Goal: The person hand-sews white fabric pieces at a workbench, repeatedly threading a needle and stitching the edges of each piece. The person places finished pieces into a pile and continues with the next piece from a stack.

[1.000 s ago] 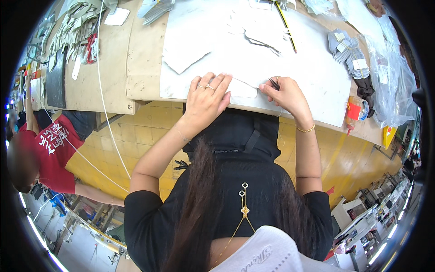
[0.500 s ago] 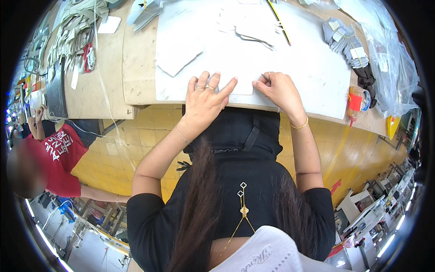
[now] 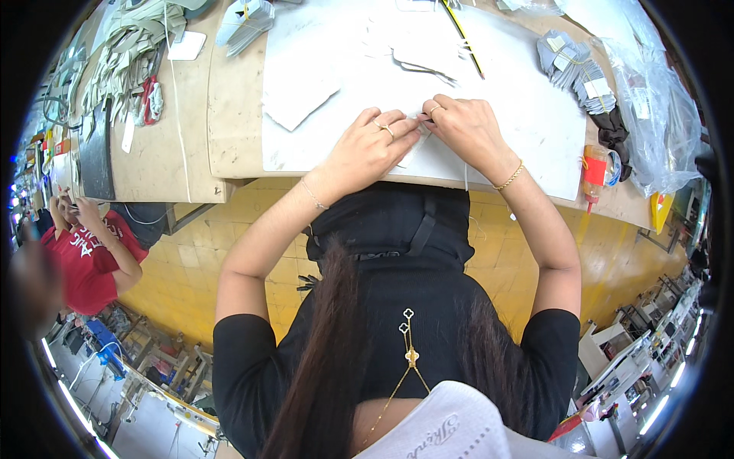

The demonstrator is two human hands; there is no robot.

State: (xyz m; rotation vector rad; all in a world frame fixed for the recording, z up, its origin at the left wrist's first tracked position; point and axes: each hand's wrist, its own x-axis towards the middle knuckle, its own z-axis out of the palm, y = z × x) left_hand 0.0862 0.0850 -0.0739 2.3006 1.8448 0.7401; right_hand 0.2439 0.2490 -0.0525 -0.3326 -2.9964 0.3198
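Observation:
My left hand (image 3: 375,147) and my right hand (image 3: 468,131) meet near the front edge of the white work sheet (image 3: 527,145), fingertips almost touching. A small dark slim tool (image 3: 426,118) shows between the fingers of my closed right hand; its kind is hard to make out. My left fingers are drawn together, and what they pinch is hidden. Part of a white flat piece (image 3: 405,158) shows below them, close to the table edge. Farther left on the sheet lies another white cut piece (image 3: 300,103). Beyond my hands are a dark-edged white piece (image 3: 424,61) and a yellow-black pencil (image 3: 465,38).
Bundled grey pieces (image 3: 579,73) lie at right, beside clear plastic bags (image 3: 650,115) and a red-labelled bottle (image 3: 595,176). Strips of material (image 3: 126,57) pile up at far left, near another bundle (image 3: 246,24). A person in red (image 3: 92,260) is at left.
My right hand has moved left and slightly up to meet my left hand. My left fingers, spread before, have drawn together. The person in red has brought an arm in toward their other hand.

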